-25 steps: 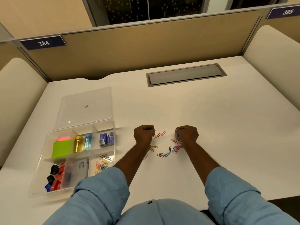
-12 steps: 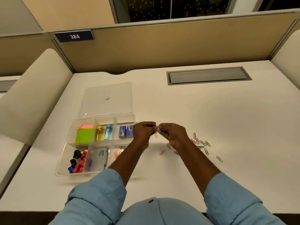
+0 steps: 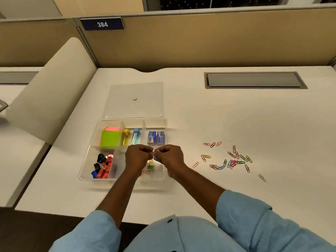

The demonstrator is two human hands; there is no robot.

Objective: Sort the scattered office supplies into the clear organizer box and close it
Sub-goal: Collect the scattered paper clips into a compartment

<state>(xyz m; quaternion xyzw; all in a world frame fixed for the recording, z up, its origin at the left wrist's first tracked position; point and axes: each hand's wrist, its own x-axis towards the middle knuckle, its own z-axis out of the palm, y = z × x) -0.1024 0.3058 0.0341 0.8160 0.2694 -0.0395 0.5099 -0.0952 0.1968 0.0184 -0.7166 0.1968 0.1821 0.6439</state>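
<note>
The left hand [image 3: 138,157] and right hand [image 3: 170,157], both pinching paper clips [image 3: 156,157], have moved off the desk [image 3: 254,120] to above the box's [image 3: 85,168] lower-right compartment, left of frame centre. A drop seems next. Loose clips [image 3: 232,162] wait at centre right.

— Position of the organizer box [image 3: 87,160]?
— It is set at the left of the desk [image 3: 272,124], with its lid [image 3: 134,93] laid flat just behind it.
— The loose paper clips [image 3: 231,161]?
— Scattered to the box's right. The left hand [image 3: 137,157] and right hand [image 3: 170,157] are held together over its near right compartment.
</note>
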